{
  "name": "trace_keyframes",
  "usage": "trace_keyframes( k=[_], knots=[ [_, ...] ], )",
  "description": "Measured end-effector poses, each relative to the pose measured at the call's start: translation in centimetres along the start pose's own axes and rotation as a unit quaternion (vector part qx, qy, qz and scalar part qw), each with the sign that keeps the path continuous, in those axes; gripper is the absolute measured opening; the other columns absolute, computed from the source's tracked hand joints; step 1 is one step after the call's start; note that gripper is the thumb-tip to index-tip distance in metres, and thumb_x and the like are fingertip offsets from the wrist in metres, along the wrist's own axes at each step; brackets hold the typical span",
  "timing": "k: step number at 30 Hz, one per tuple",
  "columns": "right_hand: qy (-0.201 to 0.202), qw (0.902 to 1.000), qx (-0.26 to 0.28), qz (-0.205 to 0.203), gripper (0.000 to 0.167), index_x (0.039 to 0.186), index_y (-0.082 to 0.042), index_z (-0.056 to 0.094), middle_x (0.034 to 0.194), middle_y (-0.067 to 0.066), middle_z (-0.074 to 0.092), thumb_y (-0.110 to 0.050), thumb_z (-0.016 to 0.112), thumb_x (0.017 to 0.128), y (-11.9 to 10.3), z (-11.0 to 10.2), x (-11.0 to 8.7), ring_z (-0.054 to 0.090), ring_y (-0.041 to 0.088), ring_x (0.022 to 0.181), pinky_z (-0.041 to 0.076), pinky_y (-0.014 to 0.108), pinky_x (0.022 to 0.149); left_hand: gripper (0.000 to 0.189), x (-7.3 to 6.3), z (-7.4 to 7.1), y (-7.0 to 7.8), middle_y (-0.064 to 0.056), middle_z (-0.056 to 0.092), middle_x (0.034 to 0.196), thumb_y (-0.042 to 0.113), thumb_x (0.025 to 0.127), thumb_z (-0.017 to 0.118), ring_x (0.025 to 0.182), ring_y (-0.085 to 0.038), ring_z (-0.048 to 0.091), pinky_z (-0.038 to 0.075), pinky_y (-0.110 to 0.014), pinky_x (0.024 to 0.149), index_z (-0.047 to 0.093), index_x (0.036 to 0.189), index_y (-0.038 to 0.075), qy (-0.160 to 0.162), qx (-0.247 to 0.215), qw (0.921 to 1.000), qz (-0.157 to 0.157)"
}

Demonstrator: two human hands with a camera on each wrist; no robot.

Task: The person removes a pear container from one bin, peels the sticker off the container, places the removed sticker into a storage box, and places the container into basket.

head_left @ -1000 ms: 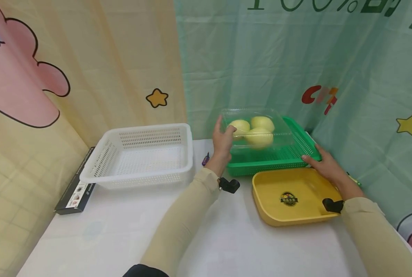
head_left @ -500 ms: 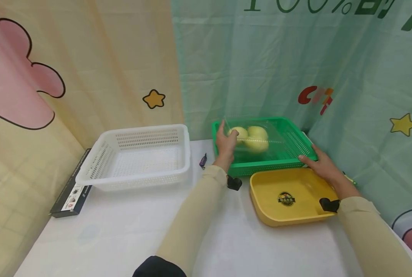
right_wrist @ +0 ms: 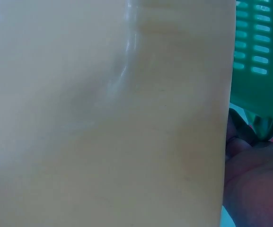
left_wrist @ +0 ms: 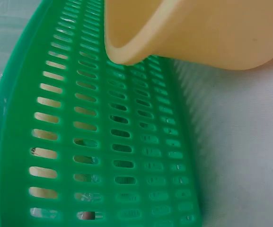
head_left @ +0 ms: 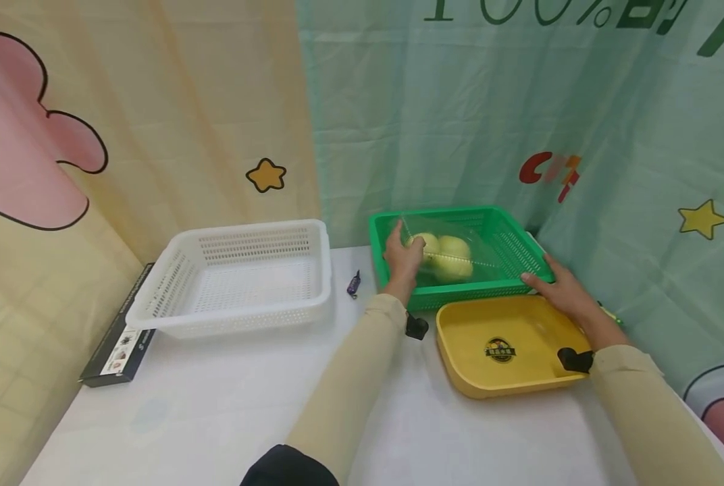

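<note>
My left hand point(head_left: 403, 262) grips the left edge of a clear plastic box point(head_left: 483, 253) in the head view. Pale yellow-green round fruits point(head_left: 452, 260) show through the box, which lies tilted inside the green perforated basket point(head_left: 459, 295). At the basket's front right corner, my right hand point(head_left: 562, 290) holds the rim, thumb on top. That hand point(right_wrist: 254, 175) also shows at the right edge of the right wrist view, beside the basket corner. The left wrist view has the basket's slotted wall point(left_wrist: 13, 156) but no hand.
A shallow yellow tray point(head_left: 544, 334) with a round logo stands right in front of the green basket. To the left is a white perforated basket point(head_left: 246, 317), beside a black box point(head_left: 113, 358). A small purple-wrapped item point(head_left: 353, 283) lies between the baskets. Curtains hang behind the table.
My left hand has lowered the clear box of fruit from above the green basket down into it. The right hand has stayed at the basket's corner. The view has shifted slightly.
</note>
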State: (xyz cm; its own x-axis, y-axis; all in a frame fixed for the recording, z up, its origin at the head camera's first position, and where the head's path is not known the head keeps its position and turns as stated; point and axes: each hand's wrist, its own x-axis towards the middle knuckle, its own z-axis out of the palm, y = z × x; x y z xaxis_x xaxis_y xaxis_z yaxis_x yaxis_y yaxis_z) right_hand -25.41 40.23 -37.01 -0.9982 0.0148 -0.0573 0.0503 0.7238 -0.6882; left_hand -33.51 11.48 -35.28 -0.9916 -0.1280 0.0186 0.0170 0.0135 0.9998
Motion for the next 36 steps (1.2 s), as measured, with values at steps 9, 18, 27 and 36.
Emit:
trace_keyframes(
  k=[9,18,27,36],
  knots=[
    [0.003,1.0000,0.003,-0.005,0.090,0.148,-0.004,-0.017,0.152,0.035,-0.007,-0.050,0.041,0.096,-0.1,0.0,0.0,0.006,0.057,0.137,0.014,0.070,0.107,0.068,0.5,0.0,-0.3,-0.006,0.027,0.155,0.020,0.087,0.051,0.144,-0.036,0.019,0.031,-0.052,0.109,0.026,0.150,0.024,-0.044,0.087,0.9952,0.005],
    [0.002,1.0000,-0.005,-0.003,0.090,0.147,-0.003,-0.016,0.151,0.037,-0.004,-0.049,0.041,0.097,-0.2,0.1,-0.1,0.009,0.057,0.137,0.015,0.070,0.107,0.077,0.9,-0.2,-0.6,-0.015,0.015,0.158,0.017,0.088,0.055,0.145,-0.038,0.017,0.038,-0.050,0.104,0.014,0.152,0.025,-0.112,0.129,0.9849,-0.028],
    [0.004,0.9998,-0.015,-0.011,0.088,0.148,-0.002,-0.015,0.151,0.038,0.000,-0.049,0.040,0.097,-0.3,0.1,0.1,0.014,0.057,0.135,0.018,0.070,0.106,0.088,1.0,-0.2,-0.6,-0.019,0.016,0.157,0.014,0.088,0.065,0.145,-0.036,0.019,0.033,-0.049,0.112,0.007,0.153,0.023,-0.160,0.137,0.9762,-0.052],
    [0.003,0.9999,-0.011,-0.002,0.088,0.148,-0.004,-0.016,0.151,0.039,0.001,-0.049,0.040,0.097,0.0,0.1,0.2,0.016,0.057,0.134,0.019,0.069,0.106,0.083,0.9,-0.6,-0.5,-0.017,0.028,0.153,0.010,0.085,0.068,0.136,-0.037,0.037,0.041,-0.047,0.106,0.019,0.151,0.024,-0.191,0.158,0.9660,-0.074]
  ],
)
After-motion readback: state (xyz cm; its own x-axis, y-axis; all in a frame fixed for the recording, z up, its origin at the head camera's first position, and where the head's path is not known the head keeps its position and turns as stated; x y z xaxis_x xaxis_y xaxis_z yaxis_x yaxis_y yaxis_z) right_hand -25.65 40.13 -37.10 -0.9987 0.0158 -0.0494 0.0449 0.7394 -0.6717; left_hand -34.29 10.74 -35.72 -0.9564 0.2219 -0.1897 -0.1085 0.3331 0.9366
